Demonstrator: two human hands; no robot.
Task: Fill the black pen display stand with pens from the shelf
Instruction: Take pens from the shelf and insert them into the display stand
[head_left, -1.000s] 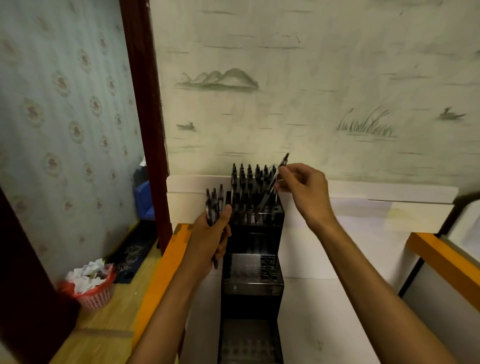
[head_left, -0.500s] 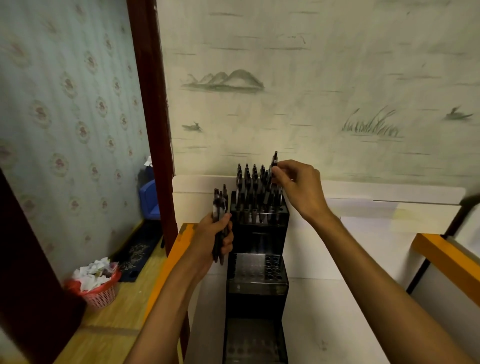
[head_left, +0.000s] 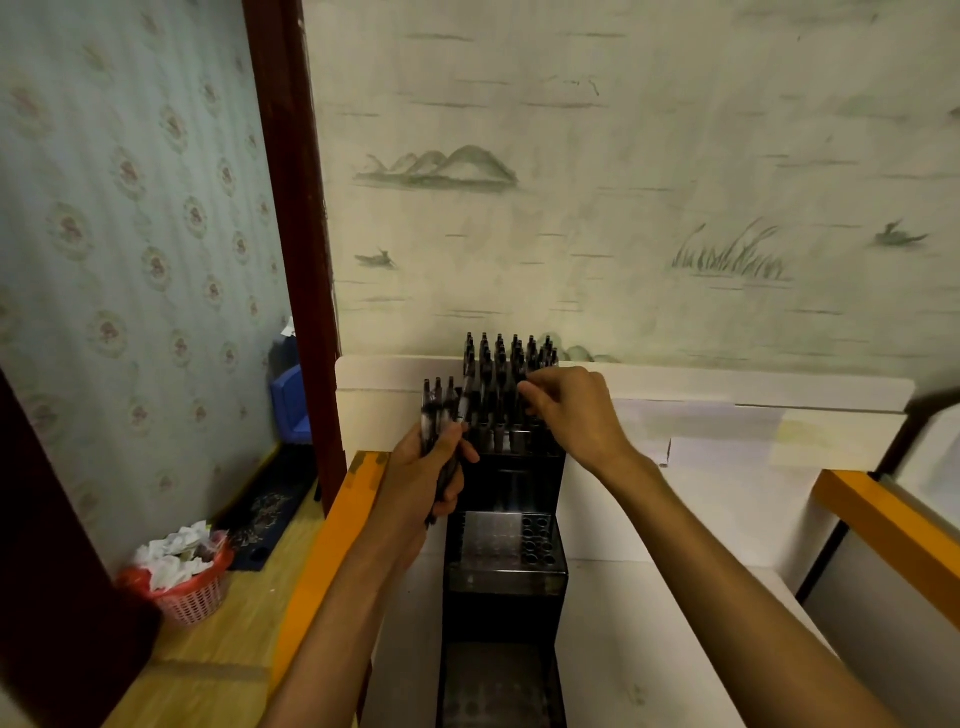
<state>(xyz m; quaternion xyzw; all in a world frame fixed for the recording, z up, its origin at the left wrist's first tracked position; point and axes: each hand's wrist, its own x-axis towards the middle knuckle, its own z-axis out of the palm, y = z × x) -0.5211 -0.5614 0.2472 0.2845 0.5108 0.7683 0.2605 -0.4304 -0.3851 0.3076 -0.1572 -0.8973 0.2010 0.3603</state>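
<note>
The black pen display stand (head_left: 506, 577) rises in three tiers on a white shelf. Its top tier is packed with upright black pens (head_left: 506, 364). The middle tier (head_left: 498, 538) shows bare holes, and the bottom tier (head_left: 496, 686) is dim. My left hand (head_left: 426, 467) grips a bundle of black pens (head_left: 440, 405) just left of the top tier, one pen leaning out to the right. My right hand (head_left: 569, 415) hovers in front of the top tier with loosely curled fingers pointing left, and I see no pen in it.
The white shelf (head_left: 701, 597) has orange edge strips at left (head_left: 332, 545) and right (head_left: 883, 519). A wallpapered wall stands close behind. Down left are a wooden floor, a pink basket of crumpled paper (head_left: 182, 577), a dark doorframe (head_left: 291, 234) and a blue bin (head_left: 288, 400).
My right hand set its pen into the top tier's right side, let go, and dropped down and left. The left hand with its bundle rose slightly toward the stand.
</note>
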